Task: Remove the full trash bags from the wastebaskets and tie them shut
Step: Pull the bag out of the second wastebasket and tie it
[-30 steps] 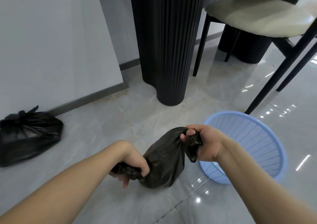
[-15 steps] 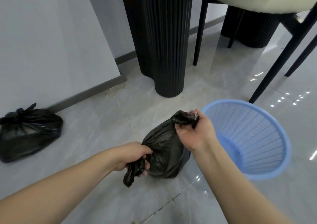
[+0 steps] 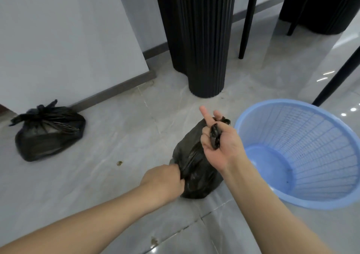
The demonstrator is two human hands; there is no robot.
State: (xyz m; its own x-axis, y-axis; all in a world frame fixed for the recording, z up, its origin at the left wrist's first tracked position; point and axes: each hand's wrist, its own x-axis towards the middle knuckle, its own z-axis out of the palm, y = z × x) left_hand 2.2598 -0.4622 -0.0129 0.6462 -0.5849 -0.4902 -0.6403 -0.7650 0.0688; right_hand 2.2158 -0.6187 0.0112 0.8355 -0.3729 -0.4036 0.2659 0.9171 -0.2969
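Note:
A full black trash bag (image 3: 198,174) sits on the grey tile floor in front of me, just left of a blue plastic wastebasket (image 3: 303,156) with nothing in it. My left hand (image 3: 165,179) grips one gathered corner of the bag at its lower left side. My right hand (image 3: 218,142) is palm up above the bag and holds the other twisted corner, with the index finger sticking straight out. A second black trash bag (image 3: 48,131), tied in a knot at its top, lies by the wall at the left.
A black fluted pillar (image 3: 200,39) stands just behind the bag. Black chair legs (image 3: 247,18) and another dark fluted base (image 3: 323,6) are at the back right. A grey wall with a skirting board (image 3: 116,92) runs along the left. Small crumbs (image 3: 119,163) lie on the floor.
My right hand has turned palm up and raised its corner of the bag, index finger now extended. My left hand has moved in against the bag's side, and its dangling corner no longer shows.

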